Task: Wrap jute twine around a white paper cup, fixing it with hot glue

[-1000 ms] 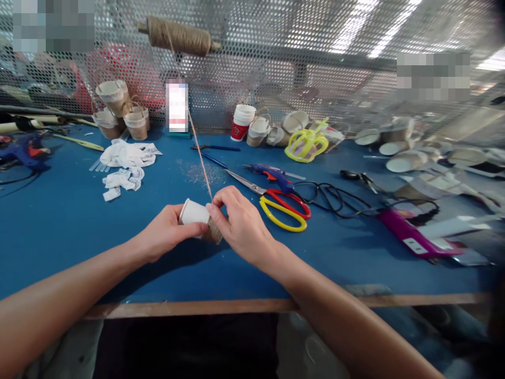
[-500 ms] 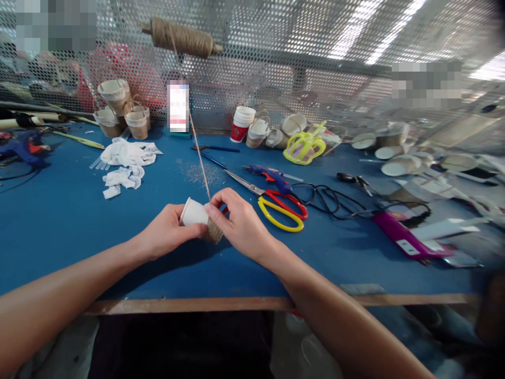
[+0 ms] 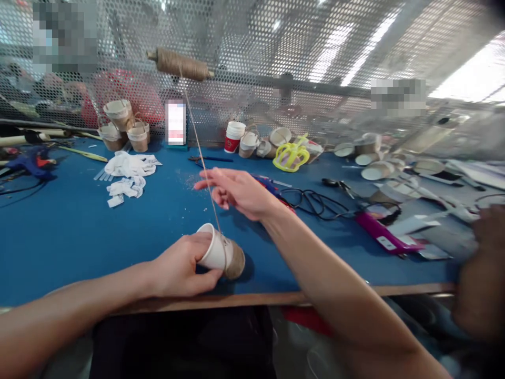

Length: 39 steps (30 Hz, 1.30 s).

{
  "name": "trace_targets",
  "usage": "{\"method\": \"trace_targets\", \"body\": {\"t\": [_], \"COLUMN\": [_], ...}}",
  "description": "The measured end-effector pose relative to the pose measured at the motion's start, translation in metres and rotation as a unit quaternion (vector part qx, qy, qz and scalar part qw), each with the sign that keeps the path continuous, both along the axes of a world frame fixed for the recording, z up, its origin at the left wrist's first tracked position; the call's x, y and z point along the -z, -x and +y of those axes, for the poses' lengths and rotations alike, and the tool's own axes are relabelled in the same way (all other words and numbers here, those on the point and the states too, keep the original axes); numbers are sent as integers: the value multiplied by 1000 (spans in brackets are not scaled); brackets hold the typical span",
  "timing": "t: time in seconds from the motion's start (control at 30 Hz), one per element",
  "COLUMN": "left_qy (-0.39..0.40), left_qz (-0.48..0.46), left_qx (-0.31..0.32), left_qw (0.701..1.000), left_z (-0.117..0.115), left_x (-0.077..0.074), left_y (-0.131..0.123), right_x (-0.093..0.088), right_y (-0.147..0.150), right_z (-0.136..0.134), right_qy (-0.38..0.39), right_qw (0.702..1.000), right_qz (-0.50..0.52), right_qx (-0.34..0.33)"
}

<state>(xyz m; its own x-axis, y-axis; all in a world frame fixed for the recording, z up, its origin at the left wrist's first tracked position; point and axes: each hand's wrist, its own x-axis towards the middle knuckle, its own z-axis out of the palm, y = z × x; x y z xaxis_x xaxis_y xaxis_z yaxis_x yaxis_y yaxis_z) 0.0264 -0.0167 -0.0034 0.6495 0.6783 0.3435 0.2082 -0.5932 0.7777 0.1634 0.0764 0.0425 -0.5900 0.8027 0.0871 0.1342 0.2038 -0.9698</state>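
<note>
Twine and cup, as I view them remotely through the head camera. The left hand [image 3: 179, 266] is clamped on the white paper cup [image 3: 215, 253], its fingers reaching into the mouth and its thumb along the outside. The cup lies tilted near the front edge of the desk [image 3: 98, 231], mouth toward the left hand and base toward the right. A brown wound band [image 3: 235, 261] covers its base end, and a strand crosses the white wall just beside it. The twine [image 3: 197, 137] slants down from the roll [image 3: 181, 64] to the cup.

For winding of this kind, I judge a light, even tension best: each turn laid flush against the band, none overlapping. I would hold the rim firmly enough to stop slipping, yet gently, since thin paper would probably buckle.

The right hand [image 3: 240, 192] is raised beyond the cup and apart from it, forefinger extended, the other fingers loosely curled and closed on nothing that I can see. The twine passes across its fingertips; whether they touch, I cannot tell.
</note>
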Motion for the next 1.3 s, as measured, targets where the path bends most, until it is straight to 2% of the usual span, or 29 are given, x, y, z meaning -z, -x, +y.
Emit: {"method": "trace_targets", "body": {"t": [0.1, 0.17, 0.23, 0.3, 0.33, 0.4, 0.47, 0.53, 0.67, 0.77, 0.83, 0.87, 0.9, 0.97, 1.03, 1.13, 1.23, 1.3], "left_qy": [-22, -20, -4, 48, 95, 212, 313, 367, 418, 420, 398, 391, 384, 362, 344, 324, 312, 306], "left_qz": [-14, -18, -24, -30, -30, -25, -28, -52, -87, -91, -111, -123, -138, -149, -157, -152, -137, -129], "left_qx": [24, 26, 24, 25, 22, 12, 7, 33, 84, 73, 40, 16, -11, -64, -120, -166, -181, -180], "left_qw": [999, 999, 999, 998, 995, 977, 949, 928, 900, 900, 910, 912, 913, 918, 918, 919, 923, 926], "left_z": [-2, -2, -3, -4, -4, -6, -8, -10, -12, -8, -3, 0, 4, 11, 17, 23, 26, 26], "left_x": [-2, -4, -5, -6, -6, -8, -13, -19, -30, -26, -19, -15, -11, -4, 0, 4, 6, 6], "left_y": [-3, -3, -2, 0, 1, 3, 6, 8, 13, 15, 15, 15, 15, 15, 15, 14, 14, 14], "right_x": [-32, -47, -48, -36, -26, -3, 20, 36, 49, 47, 43, 39, 36, 27, 18, 10, 14, 22], "right_y": [17, 26, 30, 29, 26, 17, 5, -9, -28, -25, -17, -13, -11, -14, -29, -65, -96, -108], "right_z": [17, 30, 37, 35, 29, 12, -10, -32, -57, -55, -46, -39, -30, -10, 13, 46, 71, 80], "right_qy": [38, 23, -32, -115, -152, -195, -190, -172, -143, -142, -164, -178, -198, -222, -227, -210, -146, -94], "right_qw": [998, 997, 994, 989, 983, 960, 948, 939, 933, 941, 947, 948, 946, 922, 897, 835, 793, 789], "right_qz": [42, 69, 64, 0, -58, -198, -230, -248, -263, -237, -224, -230, -249, -308, -338, -396, -453, -480], "right_qx": [-30, 18, 77, 97, 82, -40, -111, -165, -200, -196, -162, -127, -65, 72, 171, 320, 381, 371]}}
